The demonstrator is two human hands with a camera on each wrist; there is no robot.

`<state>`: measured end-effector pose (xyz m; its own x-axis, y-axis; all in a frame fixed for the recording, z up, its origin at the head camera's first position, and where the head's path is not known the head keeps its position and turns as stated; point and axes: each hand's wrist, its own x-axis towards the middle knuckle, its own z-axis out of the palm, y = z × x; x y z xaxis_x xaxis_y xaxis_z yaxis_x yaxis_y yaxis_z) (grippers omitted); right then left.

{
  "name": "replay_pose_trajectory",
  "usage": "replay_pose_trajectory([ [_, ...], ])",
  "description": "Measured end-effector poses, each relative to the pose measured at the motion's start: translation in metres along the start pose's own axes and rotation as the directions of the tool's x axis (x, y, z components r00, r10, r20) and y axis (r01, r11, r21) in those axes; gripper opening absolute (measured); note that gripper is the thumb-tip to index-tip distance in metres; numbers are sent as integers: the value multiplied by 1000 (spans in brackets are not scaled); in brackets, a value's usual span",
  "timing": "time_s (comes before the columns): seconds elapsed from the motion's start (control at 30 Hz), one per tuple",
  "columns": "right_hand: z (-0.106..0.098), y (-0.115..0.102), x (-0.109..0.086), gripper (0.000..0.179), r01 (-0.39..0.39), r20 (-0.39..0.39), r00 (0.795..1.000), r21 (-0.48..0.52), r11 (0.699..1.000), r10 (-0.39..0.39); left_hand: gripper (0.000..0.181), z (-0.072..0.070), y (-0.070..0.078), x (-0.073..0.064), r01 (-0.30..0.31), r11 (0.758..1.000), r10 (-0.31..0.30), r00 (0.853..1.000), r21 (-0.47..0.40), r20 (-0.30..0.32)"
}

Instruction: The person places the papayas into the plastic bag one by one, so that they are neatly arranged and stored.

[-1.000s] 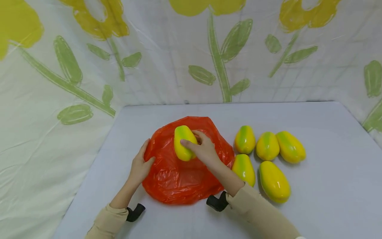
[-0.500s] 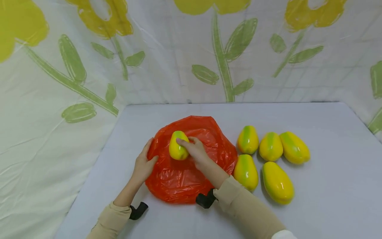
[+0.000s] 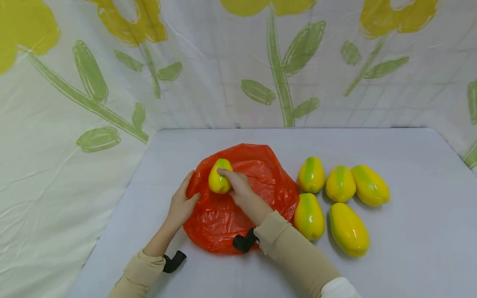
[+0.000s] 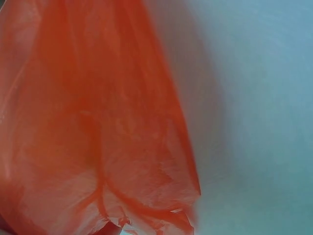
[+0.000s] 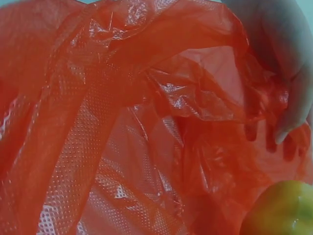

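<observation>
A red plastic bag lies spread with its mouth up on the table. My left hand holds the bag's left rim. In the right wrist view, the left thumb lies in front of the film and the fingertips show through it from behind. Over the bag's left part, my right hand grips a yellow papaya with a green stripe, thumb on top. That papaya enters the right wrist view at the lower right corner. Red film fills much of the left wrist view.
Several more papayas lie on the white table right of the bag. One papaya sits right beside the bag's edge and the right sleeve. A flower-printed curtain hangs behind the table.
My right hand has carried the papaya leftward over the bag, nearer to the left hand. The left hand keeps its place at the rim. The head view has shifted slightly.
</observation>
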<state>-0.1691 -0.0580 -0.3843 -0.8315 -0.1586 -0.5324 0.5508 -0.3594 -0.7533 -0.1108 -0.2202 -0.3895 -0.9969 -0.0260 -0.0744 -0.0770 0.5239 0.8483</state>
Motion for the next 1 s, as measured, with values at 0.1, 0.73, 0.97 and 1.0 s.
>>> replay_pose_trajectory([
  [0.1, 1, 2, 1, 52, -17, -11, 1000, -35, 999, 16, 64, 0, -1, 0, 0, 1000, 0, 1000, 0, -2],
  [0.73, 7, 17, 11, 73, 71, -66, 994, -171, 983, -83, 64, 1, -1, -2, 4, 1000, -4, 1000, 3, -1],
  [0.97, 10, 18, 11, 74, 90, -86, 990, -186, 978, -108, 64, 1, -1, -3, -8, 1000, 8, 1000, -1, -4],
  [1.0, 11, 18, 11, 74, 93, -89, 990, -187, 978, -111, 64, 1, -1, -3, -10, 1000, 10, 1000, -4, -5],
])
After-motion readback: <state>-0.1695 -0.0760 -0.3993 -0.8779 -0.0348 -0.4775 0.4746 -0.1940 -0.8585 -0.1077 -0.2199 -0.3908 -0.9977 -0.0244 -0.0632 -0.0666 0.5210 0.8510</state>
